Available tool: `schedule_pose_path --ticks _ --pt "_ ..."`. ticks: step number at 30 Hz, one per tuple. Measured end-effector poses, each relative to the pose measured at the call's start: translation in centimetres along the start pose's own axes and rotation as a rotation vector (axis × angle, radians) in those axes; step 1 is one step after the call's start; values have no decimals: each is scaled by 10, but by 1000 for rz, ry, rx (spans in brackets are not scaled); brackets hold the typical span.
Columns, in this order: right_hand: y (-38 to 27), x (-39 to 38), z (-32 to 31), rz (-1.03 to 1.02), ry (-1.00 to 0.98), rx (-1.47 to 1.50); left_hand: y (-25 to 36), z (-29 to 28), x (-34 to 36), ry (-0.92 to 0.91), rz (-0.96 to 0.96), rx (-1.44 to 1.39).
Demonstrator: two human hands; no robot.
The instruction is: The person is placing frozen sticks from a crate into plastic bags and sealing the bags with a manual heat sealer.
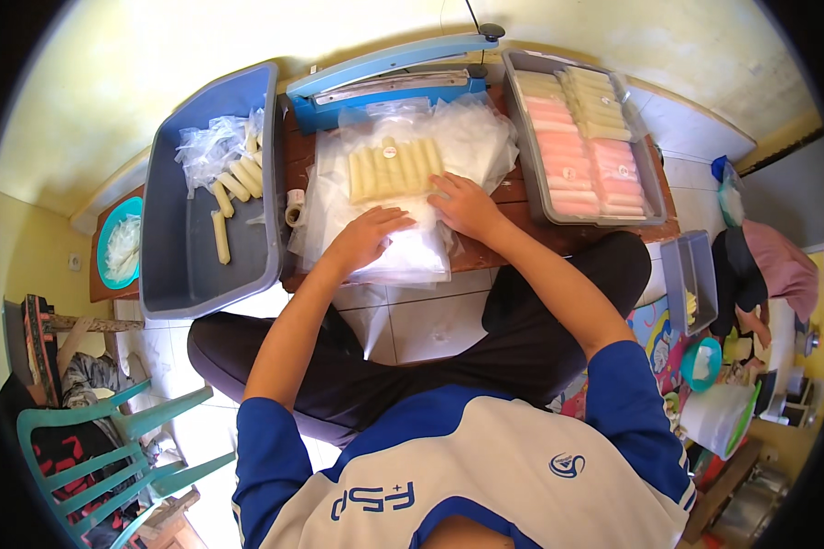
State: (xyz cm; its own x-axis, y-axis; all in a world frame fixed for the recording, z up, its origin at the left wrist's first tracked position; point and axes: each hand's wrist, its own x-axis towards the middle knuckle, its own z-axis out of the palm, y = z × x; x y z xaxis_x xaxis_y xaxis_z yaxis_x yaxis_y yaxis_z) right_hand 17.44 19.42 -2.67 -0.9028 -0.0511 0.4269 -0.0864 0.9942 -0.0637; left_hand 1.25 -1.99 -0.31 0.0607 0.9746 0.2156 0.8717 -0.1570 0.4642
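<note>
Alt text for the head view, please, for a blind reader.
A person's right hand touches a pack of yellow sticks on plastic bags, left hand close by. Beyond stands a blue sealer; at left, a grey bin of loose sticks; at right, a grey tray of yellow and pink packs.

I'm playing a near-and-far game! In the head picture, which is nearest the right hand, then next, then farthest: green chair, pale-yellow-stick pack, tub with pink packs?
From the right hand:
1. Pale-yellow-stick pack: at its fingertips.
2. Tub with pink packs: to its right.
3. Green chair: far lower left.
</note>
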Motion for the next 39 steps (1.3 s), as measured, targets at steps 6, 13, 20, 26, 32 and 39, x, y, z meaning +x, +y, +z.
schedule_pose_path --ticks 6,13,20,26,32,39 --pt "4 37 -1 220 -92 122 -32 3 9 113 -389 -243" --pt "8 54 -4 250 -190 118 -50 4 9 270 -646 -726" --pt "8 22 -6 138 -67 140 -25 -39 10 -76 -332 -883" --pt "9 14 -7 91 -30 100 -58 -10 3 469 -584 72" --pt "-2 0 -15 143 -29 139 -51 22 -6 335 -608 81" --pt "2 -6 -23 241 -100 302 -50 3 1 351 -557 -118"
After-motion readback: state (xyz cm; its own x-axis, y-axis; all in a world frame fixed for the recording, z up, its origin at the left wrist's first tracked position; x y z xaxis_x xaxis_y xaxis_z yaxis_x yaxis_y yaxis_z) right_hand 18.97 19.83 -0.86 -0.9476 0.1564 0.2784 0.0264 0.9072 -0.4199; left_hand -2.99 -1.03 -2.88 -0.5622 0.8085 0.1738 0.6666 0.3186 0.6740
